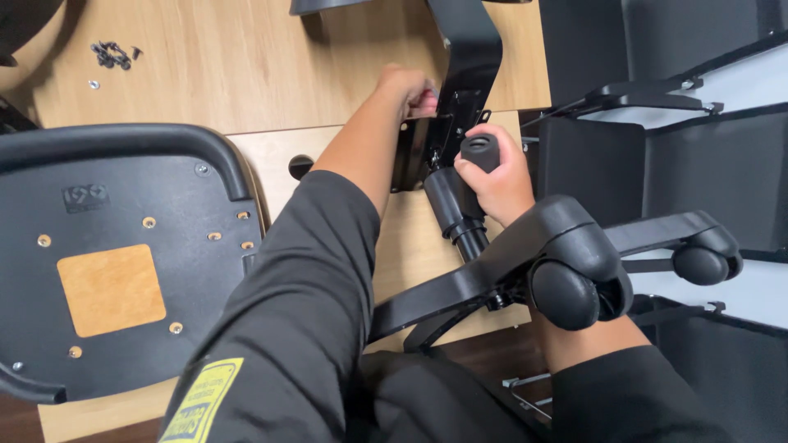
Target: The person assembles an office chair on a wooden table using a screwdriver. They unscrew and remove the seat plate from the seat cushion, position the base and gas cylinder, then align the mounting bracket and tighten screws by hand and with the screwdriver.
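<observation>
At nine o'clock a black chair seat (115,262) lies upside down on the wooden bench (246,74), with a small heap of dark screws (111,54) at eleven o'clock. Near twelve o'clock the left hand (410,90) is clenched against the black metal bracket (447,131). Just right of it, the right hand (497,176) grasps a black cylindrical handle (480,150). At four o'clock the wheeled chair base (566,271) lies tilted, its casters up.

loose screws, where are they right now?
Head view, top left: the loose screws lie in a small pile on the wooden table, beyond the black seat shell.
</observation>
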